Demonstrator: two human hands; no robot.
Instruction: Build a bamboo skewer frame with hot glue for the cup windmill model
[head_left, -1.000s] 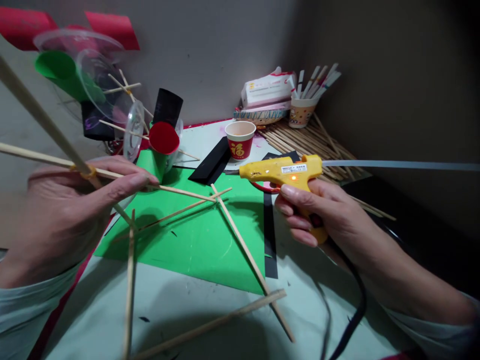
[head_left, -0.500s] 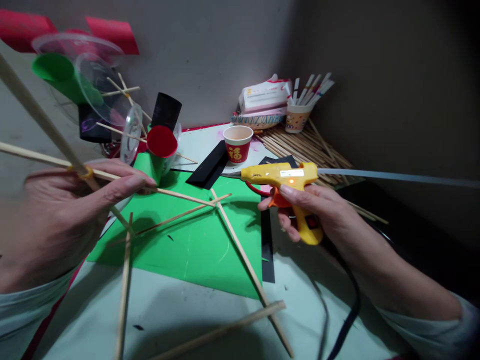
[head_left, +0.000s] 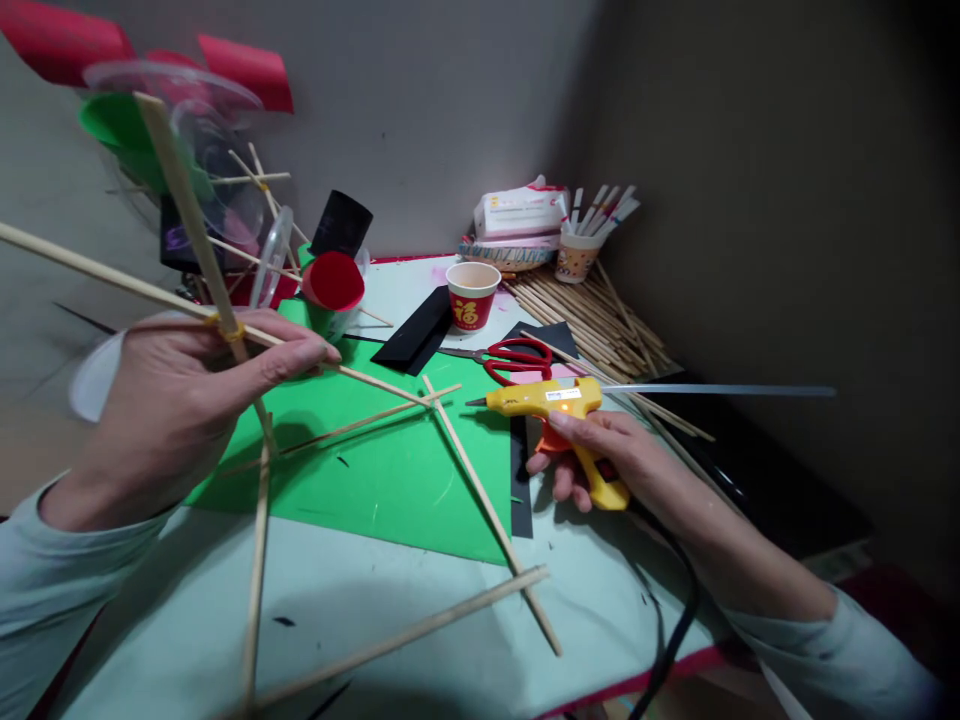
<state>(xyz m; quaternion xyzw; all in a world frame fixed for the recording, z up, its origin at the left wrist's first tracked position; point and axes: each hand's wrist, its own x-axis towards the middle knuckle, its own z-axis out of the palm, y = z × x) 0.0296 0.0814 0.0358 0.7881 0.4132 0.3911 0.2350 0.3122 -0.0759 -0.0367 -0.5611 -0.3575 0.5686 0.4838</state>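
My left hand [head_left: 176, 410] is closed round a frame of thin wooden sticks [head_left: 450, 450], gripping where two sticks cross at a yellow glue joint [head_left: 229, 328]. The frame's far legs rest on a green paper sheet [head_left: 375, 480]. My right hand [head_left: 600, 455] grips a yellow hot glue gun [head_left: 551, 402] low over the table, its nozzle pointing left toward the sticks, a clear glue rod [head_left: 720, 390] sticking out behind. Its black cord [head_left: 675, 620] trails toward me.
Red scissors [head_left: 514, 358], black paper strips [head_left: 416, 330] and a red paper cup [head_left: 471, 295] lie behind the green sheet. A pile of bamboo sticks [head_left: 592, 315], a cup of pens [head_left: 577, 255] and a box [head_left: 521, 212] fill the corner. A cup-and-stick model [head_left: 225, 210] stands at left.
My right hand has lowered the glue gun toward the table, uncovering the scissors. The left hand still holds the stick frame, which has tilted more upright.
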